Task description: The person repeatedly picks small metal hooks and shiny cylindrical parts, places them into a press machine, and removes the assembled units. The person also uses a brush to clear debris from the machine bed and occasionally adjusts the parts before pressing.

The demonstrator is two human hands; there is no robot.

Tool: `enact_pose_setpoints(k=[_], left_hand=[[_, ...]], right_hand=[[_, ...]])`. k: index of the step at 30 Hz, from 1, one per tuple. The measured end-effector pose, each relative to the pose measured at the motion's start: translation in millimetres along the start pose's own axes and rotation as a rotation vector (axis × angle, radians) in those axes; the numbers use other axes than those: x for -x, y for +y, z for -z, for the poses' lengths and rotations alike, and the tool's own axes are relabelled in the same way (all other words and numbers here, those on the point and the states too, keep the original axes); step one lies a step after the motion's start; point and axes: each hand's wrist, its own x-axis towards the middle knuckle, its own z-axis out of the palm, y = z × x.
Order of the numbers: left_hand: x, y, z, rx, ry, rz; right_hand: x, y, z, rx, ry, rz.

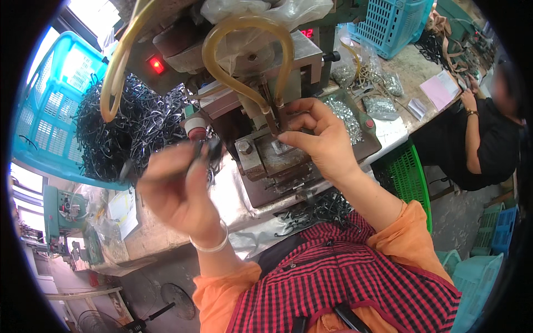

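Observation:
My left hand [176, 188] is raised and blurred, its fingers pinched on a small dark metal clip [206, 151] in front of the press machine [266, 100]. At the machine's steel die block [273, 154], my right hand [322, 136] has its fingertips pinched on a small part just under the punch. A big heap of black metal clips [130, 125] lies to the left of the machine, close to my left hand. Amber tubes [247, 33] loop over the machine head.
A light-blue plastic basket [47, 111] stands behind the clip heap, another blue basket [391, 22] at the back right. Bags of small silver parts [347, 114] lie on the bench. A green basket [408, 175] sits under it. Another person [483, 139] sits at the right.

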Motion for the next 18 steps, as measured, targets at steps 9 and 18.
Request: enact_pose_setpoints(k=[9,18], left_hand=[[41.9,-3.5,-0.5,-0.253,-0.473,-0.362],[42.1,0.1,-40.4,-0.315,-0.74,-0.454]], right_hand=[[26.3,2.8,48.6,0.864,0.083,0.414],[7.5,62.5,123.5,1.276,0.315,0.398]])
